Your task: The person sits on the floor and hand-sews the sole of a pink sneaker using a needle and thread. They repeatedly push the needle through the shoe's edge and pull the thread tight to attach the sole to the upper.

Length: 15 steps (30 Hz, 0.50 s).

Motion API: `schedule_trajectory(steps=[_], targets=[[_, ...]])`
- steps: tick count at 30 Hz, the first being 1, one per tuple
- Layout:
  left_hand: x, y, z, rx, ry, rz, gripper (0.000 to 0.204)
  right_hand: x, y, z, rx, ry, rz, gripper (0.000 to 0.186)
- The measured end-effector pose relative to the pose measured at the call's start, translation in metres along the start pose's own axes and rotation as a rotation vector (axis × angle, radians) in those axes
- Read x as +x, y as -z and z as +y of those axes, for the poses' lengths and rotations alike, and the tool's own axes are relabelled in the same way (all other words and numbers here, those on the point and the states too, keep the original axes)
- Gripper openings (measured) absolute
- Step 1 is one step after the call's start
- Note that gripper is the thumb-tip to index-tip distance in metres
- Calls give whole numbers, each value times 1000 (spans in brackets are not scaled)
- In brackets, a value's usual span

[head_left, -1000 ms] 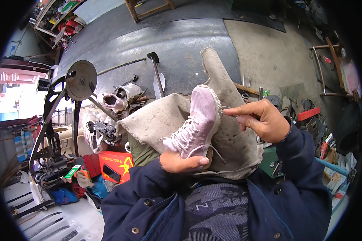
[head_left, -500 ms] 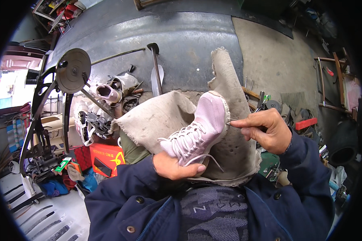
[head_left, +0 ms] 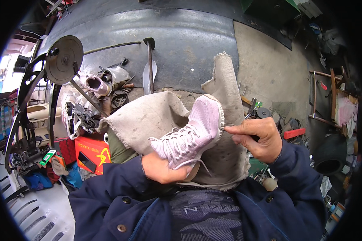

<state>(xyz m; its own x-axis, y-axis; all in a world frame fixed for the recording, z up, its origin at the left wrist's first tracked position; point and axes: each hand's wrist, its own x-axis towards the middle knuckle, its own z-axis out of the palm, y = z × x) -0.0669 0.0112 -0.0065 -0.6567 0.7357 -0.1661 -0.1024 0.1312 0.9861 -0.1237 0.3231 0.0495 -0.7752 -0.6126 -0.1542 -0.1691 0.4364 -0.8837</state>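
A pale pink lace-up sneaker (head_left: 204,117) is tilted over my lap, its toe pointing up and away. My left hand (head_left: 163,168) is closed round its heel end, thumb near the opening. White stitching runs along the sole edge at the toe. Beside that edge, my right hand (head_left: 258,138) pinches a thin needle-like piece (head_left: 228,124) between thumb and forefinger. Whether its tip is in the sole, I cannot tell. Under the shoe, a stained, frayed beige cloth (head_left: 148,113) covers my knees.
At the left stands a black machine with a round wheel (head_left: 64,60). Near it lie another pink shoe (head_left: 97,84) and an orange box (head_left: 93,154) bearing a dark phone (head_left: 87,162). To the right are loose tools, a red block (head_left: 294,133) and a wooden frame (head_left: 332,94).
The whole view has shifted, so the surroundings sit further left in the picture. Both hands keep nearly the same hold, with the right pinch still beside the toe's sole edge.
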Motion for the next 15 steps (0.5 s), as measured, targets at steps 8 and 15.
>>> schedule_trajectory(steps=[8,15], targets=[[-4,1,-32,558,-500,7,59,11,7,-7,459,-544,-60,21],[-7,-1,-41,638,-527,2,58,2,-9,-1,299,-246,54,19]])
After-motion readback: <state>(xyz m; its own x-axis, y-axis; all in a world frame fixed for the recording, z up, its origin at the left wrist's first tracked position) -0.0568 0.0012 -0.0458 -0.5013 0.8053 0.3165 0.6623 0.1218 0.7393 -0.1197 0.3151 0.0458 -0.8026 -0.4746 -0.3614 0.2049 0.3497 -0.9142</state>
